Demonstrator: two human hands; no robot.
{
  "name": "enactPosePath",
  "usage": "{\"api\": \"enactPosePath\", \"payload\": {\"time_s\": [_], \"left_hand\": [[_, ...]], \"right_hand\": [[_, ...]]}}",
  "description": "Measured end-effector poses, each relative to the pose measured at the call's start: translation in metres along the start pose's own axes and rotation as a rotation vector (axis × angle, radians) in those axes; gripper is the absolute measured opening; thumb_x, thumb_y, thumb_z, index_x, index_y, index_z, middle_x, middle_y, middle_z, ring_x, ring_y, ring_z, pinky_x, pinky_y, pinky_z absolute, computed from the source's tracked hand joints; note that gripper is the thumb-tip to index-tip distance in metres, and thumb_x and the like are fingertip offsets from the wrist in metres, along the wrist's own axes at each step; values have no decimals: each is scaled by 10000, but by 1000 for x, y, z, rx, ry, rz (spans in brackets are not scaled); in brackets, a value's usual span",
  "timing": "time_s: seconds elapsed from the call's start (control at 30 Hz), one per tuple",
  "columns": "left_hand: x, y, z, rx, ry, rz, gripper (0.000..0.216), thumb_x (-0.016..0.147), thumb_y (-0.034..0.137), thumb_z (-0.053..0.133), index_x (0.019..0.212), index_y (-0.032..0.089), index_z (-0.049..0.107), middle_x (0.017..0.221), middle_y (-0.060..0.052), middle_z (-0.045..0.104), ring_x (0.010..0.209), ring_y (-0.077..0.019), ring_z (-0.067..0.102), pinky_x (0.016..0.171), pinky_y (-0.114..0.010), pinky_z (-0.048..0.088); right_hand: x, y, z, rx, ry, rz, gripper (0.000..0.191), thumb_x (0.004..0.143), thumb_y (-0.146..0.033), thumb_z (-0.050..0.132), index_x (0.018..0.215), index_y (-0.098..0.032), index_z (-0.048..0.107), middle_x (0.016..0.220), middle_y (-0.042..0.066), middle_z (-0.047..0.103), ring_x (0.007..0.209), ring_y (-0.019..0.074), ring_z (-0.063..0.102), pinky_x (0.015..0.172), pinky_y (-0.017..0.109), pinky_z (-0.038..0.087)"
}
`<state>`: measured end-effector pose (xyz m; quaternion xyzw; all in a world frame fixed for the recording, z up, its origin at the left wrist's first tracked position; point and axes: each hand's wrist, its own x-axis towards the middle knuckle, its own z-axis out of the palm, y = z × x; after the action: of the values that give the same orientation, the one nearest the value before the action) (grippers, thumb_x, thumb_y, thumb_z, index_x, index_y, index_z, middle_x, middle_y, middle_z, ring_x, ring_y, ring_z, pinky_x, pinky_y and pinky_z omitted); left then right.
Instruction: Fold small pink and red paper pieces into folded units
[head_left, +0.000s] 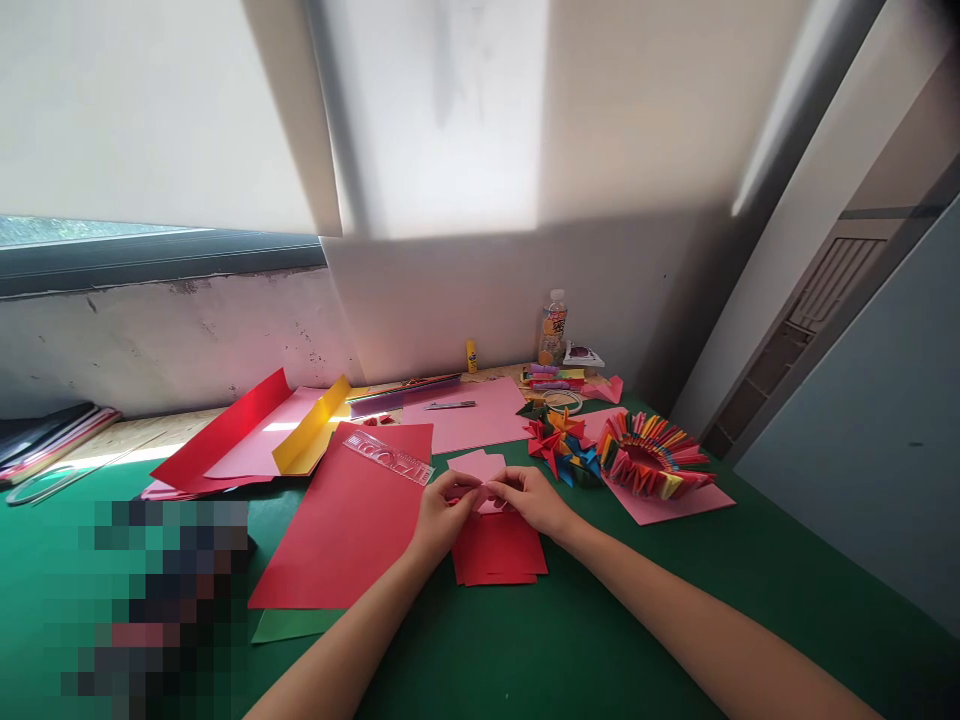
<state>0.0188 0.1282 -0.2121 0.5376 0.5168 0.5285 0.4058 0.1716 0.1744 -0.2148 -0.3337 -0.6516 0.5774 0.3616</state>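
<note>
Between my fingertips is a small piece of pink paper (482,497), pinched from both sides. My left hand (448,505) is closed on its left side, and my right hand (531,498) is closed on its right side. Some of the paper is hidden by my fingers. Just below, red paper squares (500,548) lie in a small stack on the green table. Behind my hands are pink paper pieces (478,462). A large red sheet (341,530) lies to the left, with a clear stencil ruler (388,458) across its top.
Colourful folded paper stars (561,440) and a ring of folded paper (652,457) sit at the right. Folded red and yellow sheets (225,440) stand at the left. Along the wall are a drink bottle (553,330) and a yellow glue stick (471,356). Scissors (450,405) lie on pink paper.
</note>
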Motion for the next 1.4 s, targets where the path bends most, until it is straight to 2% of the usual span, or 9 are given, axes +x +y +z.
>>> {"api": "enactPosePath", "payload": {"time_s": [0.1,0.37,0.6,0.7,0.8,1.0,1.23,1.4], "left_hand": [[1,0,0,18,-10,-11,161,680,302,623,743,153,615,738,-49,634,711,-176,609,603,-242,494],[1,5,-2,-10,-22,-28,211,649,341,662,745,155,631,742,-37,642,724,-173,614,643,-240,492],[2,1,-2,-105,-19,-77,222,615,318,693,729,149,604,677,-25,632,655,-159,617,590,-229,489],[2,1,-2,-83,-8,-48,216,617,309,691,735,150,603,722,-34,635,688,-164,619,616,-237,494],[1,3,-1,-85,-24,-47,213,623,309,685,732,150,595,692,-36,637,681,-174,625,623,-254,500],[0,5,1,-114,-5,-56,237,616,330,691,713,151,571,638,-38,639,643,-178,625,557,-240,492],[-1,12,-1,-146,-2,-55,415,627,340,682,961,161,513,653,-14,633,579,-139,597,551,-236,479],[1,11,-2,-213,28,-86,468,611,332,693,995,157,491,546,32,570,511,-100,536,534,-207,432]], "right_hand": [[0,0,0,-22,7,15,364,690,-479,591,685,-115,580,639,28,571,574,118,522,563,231,437],[-3,-2,2,-149,5,-57,289,774,-398,528,683,-126,560,646,29,577,610,128,531,582,221,422],[-6,-8,3,-230,16,-115,239,791,-357,527,791,-136,619,773,43,621,698,143,558,608,221,442],[-6,-10,2,-218,16,-115,248,773,-370,555,849,-142,611,808,42,622,699,144,570,610,224,455],[-5,-9,2,-198,10,-103,260,754,-385,576,814,-134,612,768,45,623,666,145,574,606,232,461],[-6,-9,3,-150,24,-109,254,746,-386,584,782,-137,612,704,41,618,622,140,556,591,237,452],[-11,-17,4,-209,52,-140,233,774,-377,553,789,-148,596,675,29,600,594,131,546,574,232,448],[-15,-24,0,-317,14,-309,203,784,-314,547,932,-175,559,790,31,611,725,147,574,688,250,465]]}}
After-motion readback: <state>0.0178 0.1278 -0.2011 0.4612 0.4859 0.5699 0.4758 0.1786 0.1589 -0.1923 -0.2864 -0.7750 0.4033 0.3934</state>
